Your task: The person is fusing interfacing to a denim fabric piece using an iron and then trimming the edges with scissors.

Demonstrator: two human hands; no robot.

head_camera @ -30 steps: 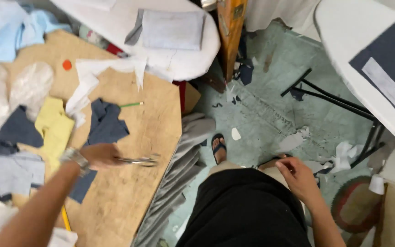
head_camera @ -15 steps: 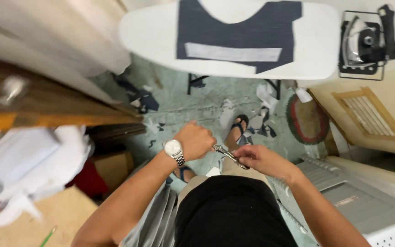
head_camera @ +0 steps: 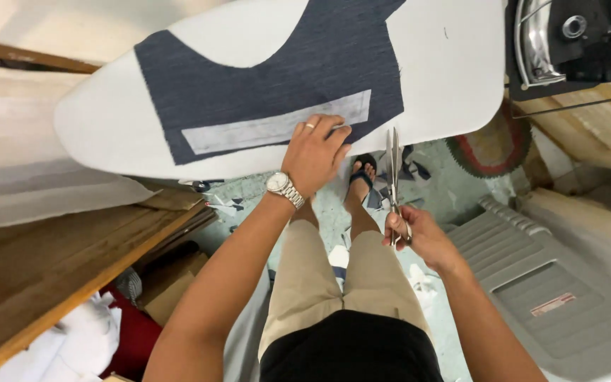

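At the centre of the frame the left hand (head_camera: pixel 316 152), with a ring and a silver wristwatch (head_camera: pixel 283 189), lies with fingers spread lightly on the right end of a pale grey interfacing strip (head_camera: pixel 274 129). The strip rests on a dark blue denim garment panel (head_camera: pixel 277 71), which is spread flat over the white ironing board (head_camera: pixel 447 78) across the upper part of the frame. Just right of centre, the right hand (head_camera: pixel 409 233) is curled around the handles of metal scissors (head_camera: pixel 394 170), blades together and pointing up toward the board's near edge. A steam iron (head_camera: pixel 567 39) sits on its rest in the upper right corner. Fabric scraps (head_camera: pixel 408 170) lie on the floor below the board.
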